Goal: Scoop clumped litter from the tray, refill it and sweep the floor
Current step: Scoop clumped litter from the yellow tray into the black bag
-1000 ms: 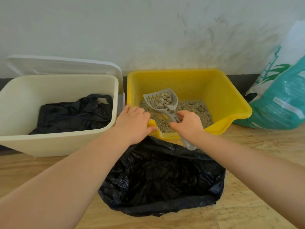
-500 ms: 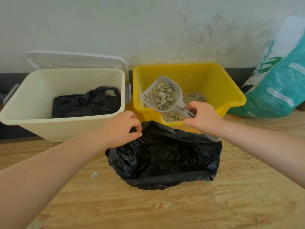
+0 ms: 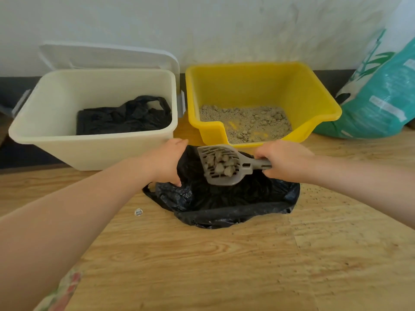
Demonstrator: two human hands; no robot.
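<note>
one scoopful of clumps (image 3: 221,165) sits in the grey scoop (image 3: 221,166), gripped by the right hand (image 3: 284,160) over the black bag (image 3: 224,198) – the left hand (image 3: 167,161) pinches its rim open. tip slowly, low inside the bag, beside the yellow tray (image 3: 318,102).

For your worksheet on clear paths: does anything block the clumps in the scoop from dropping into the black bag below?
Nothing visible does. The scoop, gripped by the right hand, hangs over the black bag, whose edge the left hand holds.
</note>
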